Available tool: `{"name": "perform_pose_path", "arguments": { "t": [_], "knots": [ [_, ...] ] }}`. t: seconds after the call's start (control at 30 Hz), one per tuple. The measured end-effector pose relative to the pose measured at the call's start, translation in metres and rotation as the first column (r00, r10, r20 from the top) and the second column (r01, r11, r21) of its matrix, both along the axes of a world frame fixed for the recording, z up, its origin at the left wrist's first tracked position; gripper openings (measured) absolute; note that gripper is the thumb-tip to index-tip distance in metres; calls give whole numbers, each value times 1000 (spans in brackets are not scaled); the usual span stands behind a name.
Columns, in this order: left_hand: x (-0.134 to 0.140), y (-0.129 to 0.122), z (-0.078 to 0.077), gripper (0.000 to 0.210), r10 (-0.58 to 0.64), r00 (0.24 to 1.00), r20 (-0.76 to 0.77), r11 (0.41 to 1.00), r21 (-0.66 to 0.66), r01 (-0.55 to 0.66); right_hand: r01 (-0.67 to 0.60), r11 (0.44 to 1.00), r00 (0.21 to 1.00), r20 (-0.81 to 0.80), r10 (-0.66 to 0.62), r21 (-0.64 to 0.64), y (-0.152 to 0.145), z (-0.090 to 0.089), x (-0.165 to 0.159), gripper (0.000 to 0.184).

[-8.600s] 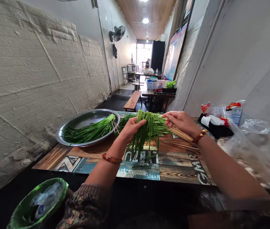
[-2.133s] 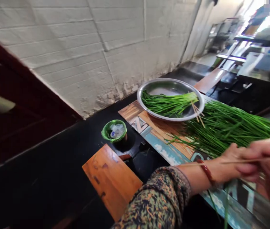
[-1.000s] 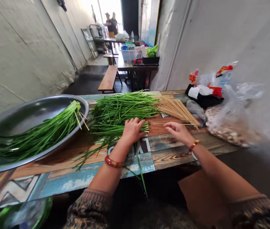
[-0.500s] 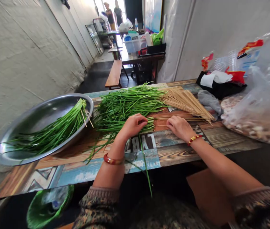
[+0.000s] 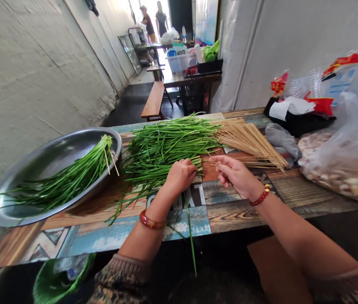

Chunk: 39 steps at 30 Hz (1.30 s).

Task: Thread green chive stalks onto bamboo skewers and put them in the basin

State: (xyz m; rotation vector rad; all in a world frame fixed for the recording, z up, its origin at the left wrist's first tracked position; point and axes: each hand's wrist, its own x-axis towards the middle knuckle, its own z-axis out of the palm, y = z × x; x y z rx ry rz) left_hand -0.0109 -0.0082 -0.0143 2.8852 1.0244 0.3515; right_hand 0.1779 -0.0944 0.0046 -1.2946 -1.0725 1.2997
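The left hand (image 5: 181, 174) has its fingers curled at the pale ends of a small bunch of green leaves (image 5: 196, 162); whether it grasps them or only lies on them, I cannot tell. The right hand (image 5: 236, 175), just beside those ends, brings thumb and first finger near together; if a thin stick is between, I cannot tell surely. Beyond the left hand lies the bigger leaf pile (image 5: 172, 137), and beyond the right hand the loose sticks (image 5: 250, 141). Far left of the left hand, a metal bowl (image 5: 61, 154) holds another bunch, with sticks at its pale end.

I judge the leaves light, soft and bendable, perhaps slippery if wet, and easy to bruise; better to take them by the firmer pale ends.

On the table (image 5: 239, 216), big letters are printed; the one nearest the bowl (image 5: 47, 243) looks like Z or N. The left arm partly covers others. I can read no brand.
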Motion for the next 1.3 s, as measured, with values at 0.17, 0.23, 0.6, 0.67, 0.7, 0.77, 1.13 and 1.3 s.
{"name": "perform_pose_path", "arguments": {
  "t": [0.17,0.23,0.6,0.67,0.7,0.77,1.13,1.3],
  "knots": [
    [-1,7,-7,16,101,941,323,969,-247,-19,-4,999,962,-271,-9,-46,19,1,-11,17],
    [-2,9,-7,12,156,885,439,937,-349,7,-16,1000,965,-262,13,-6,28,-8,-11,14],
    [-2,1,11,14,516,627,583,627,-756,188,-171,966,984,-21,179,191,24,-17,-8,21],
    [0,-1,14,15,545,620,565,591,-783,193,-184,962,982,-7,189,204,21,-16,-10,23],
    [0,-2,15,16,553,621,555,580,-792,190,-179,962,983,7,181,204,21,-17,-12,23],
    [1,-2,16,18,567,623,539,557,-808,193,-155,967,987,68,144,203,21,-20,-15,25],
    [3,-1,6,23,635,580,509,445,-856,264,-163,952,940,333,70,258,22,-32,-17,29],
    [-2,3,9,16,541,639,547,653,-752,90,-14,988,994,110,-3,156,26,-29,-9,29]
  ]
}}
